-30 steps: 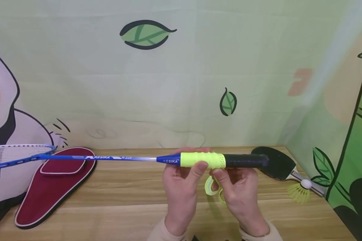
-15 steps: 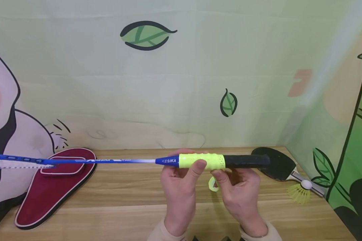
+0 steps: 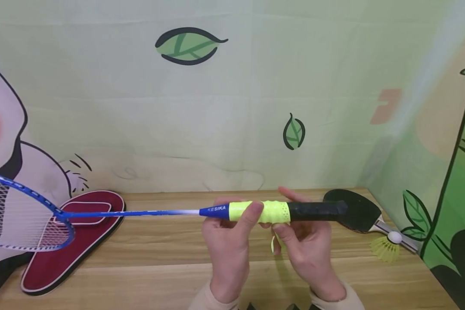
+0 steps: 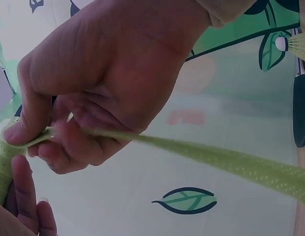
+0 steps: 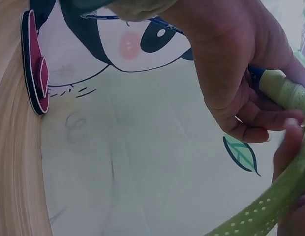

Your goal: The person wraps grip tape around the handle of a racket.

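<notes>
My left hand point(image 3: 228, 245) holds a blue badminton racket point(image 3: 139, 213) by its handle, thumb on the neon yellow grip tape point(image 3: 277, 212). The perforated tape is wound round the handle's front part; the rear part point(image 3: 314, 211) is bare black. At the end of the wrap, my right hand point(image 3: 310, 254) pinches the loose tape between thumb and fingers, with one finger raised behind the handle. In the left wrist view the free strip point(image 4: 231, 162) runs out past the right hand point(image 4: 103, 69). The left hand point(image 5: 226, 54) curls round the handle in the right wrist view.
A dark red paddle case point(image 3: 89, 249) lies at the left of the wooden table point(image 3: 159, 280), under the racket head point(image 3: 31, 215). To the right are a black table tennis bat point(image 3: 352, 209) and a yellow shuttlecock point(image 3: 387, 247). A printed cloth backdrop point(image 3: 236, 107) stands behind.
The racket has turned about its shaft: its head went from nearly edge-on to showing its strings, hanging lower. Less loose tape shows below the handle, and a right finger has risen behind it.
</notes>
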Tool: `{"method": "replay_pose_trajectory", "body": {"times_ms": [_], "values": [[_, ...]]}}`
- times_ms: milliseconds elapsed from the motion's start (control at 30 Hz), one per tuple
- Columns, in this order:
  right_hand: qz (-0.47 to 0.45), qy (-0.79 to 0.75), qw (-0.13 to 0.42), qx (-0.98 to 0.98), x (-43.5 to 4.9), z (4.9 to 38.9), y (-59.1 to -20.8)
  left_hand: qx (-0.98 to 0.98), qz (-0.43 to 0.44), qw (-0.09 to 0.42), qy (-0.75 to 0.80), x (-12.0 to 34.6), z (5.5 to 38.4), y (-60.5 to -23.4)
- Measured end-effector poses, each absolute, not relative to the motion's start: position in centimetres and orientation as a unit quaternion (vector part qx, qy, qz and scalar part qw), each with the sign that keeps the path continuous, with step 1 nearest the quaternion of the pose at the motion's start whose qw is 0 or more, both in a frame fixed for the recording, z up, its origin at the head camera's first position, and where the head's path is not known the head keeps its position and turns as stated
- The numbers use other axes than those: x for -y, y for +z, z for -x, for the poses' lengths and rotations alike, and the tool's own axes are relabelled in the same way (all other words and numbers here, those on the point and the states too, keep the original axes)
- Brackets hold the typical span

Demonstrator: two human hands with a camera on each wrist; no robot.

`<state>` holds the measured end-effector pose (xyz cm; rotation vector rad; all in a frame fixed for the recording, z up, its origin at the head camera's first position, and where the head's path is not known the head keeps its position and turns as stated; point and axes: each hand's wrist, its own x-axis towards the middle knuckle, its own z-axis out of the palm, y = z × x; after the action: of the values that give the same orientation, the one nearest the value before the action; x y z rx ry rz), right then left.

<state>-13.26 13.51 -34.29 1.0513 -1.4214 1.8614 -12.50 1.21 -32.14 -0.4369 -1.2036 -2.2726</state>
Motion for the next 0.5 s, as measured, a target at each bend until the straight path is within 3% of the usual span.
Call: {"method": "replay_pose_trajectory", "body": {"times_ms": [267,500], "values": [[-0.418,0.691,0.297,0.51,-13.48,13.35,-34.53,0.437,0.17,0.253,-0.846,-1.15,12.36,-32.0],[-0.379,0.687,0.318,0.532,-13.31,12.92,-34.47,0.479,0.164,0.253,-0.824,-0.98,12.16,-31.87]]}}
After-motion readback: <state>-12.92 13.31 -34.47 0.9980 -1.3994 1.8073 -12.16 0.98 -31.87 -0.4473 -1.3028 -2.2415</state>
